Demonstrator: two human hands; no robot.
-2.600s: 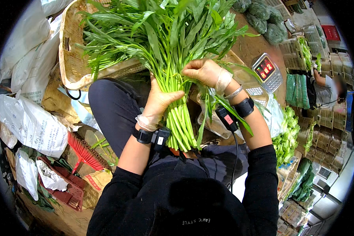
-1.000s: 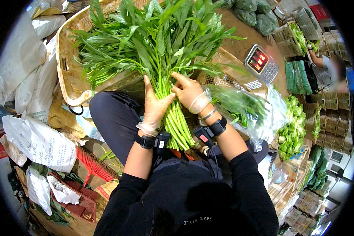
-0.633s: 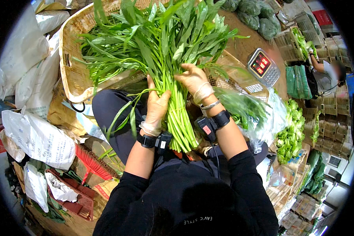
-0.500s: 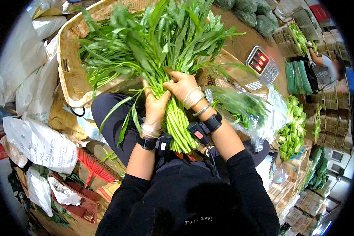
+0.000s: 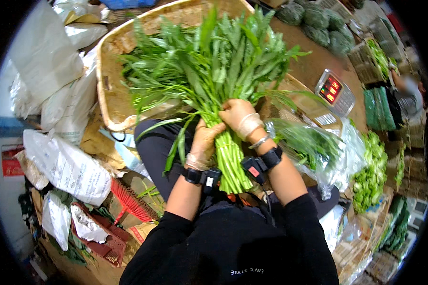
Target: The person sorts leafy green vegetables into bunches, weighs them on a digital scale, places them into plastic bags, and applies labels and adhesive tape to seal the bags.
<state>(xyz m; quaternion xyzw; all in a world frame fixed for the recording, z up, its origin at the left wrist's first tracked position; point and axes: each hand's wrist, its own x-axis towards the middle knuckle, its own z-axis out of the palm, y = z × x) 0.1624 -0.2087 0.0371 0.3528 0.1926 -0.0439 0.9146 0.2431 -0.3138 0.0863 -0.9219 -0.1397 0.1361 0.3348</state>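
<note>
1. Bunch of leafy greens (image 5: pixel 210 92): long, narrow, dark-green leaves (image 5: pixel 223 64); slim, pale-green stems (image 5: pixel 232 164).
2. Stems gathered close and held near centre of view; ends slightly uneven, pointing toward 5 o'clock.
3. Leaves fan broadly toward 12 o'clock, partly blurred.
4. Loose sprig (image 5: pixel 181 140) droops toward 8 o'clock.

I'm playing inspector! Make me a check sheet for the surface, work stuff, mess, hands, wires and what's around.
Surface: brown floor, partly covered.
Job's things: leafy green bunch, stems toward the body, leaves over a tan basket.
Clutter: white sacks, red brush, dark red basket at left; clear bag of greens at right.
Hands: left hand grips the stems; right hand touches them farther up, its grip partly hidden.
Cables: black cable near the right wrist.
Surroundings: keypad device with red display, lettuce-like heap and a co-worker at right.
</note>
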